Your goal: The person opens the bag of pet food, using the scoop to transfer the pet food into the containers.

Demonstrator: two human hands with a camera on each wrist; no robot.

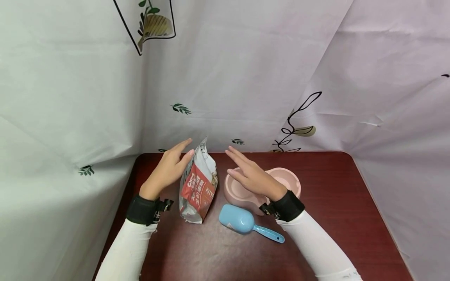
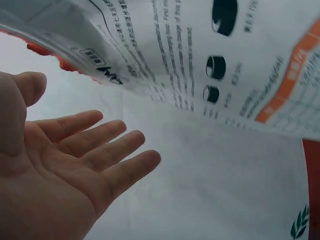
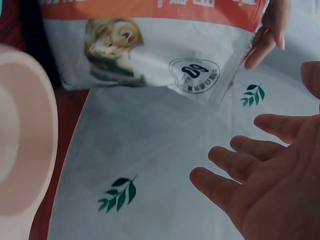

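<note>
A white and red-orange bag of cat food [image 1: 198,189] stands on the table, its top edge pointing up. Beside its left side is my left hand [image 1: 168,169], fingers straight; the left wrist view shows that palm [image 2: 60,165] holding nothing, with the bag's printed back [image 2: 200,55] close by. My right hand [image 1: 256,178] hovers over a pink double bowl [image 1: 289,177] and hides part of it. Its fingers [image 3: 217,187] are extended and spread, apart from the bag. Below the bowl lies a light blue scoop [image 1: 240,219], handle pointing right.
The dark red table [image 1: 330,203] ends at a white curtain [image 1: 228,78] printed with leaves, which hangs behind and along both sides. Black straps with small cameras circle both wrists.
</note>
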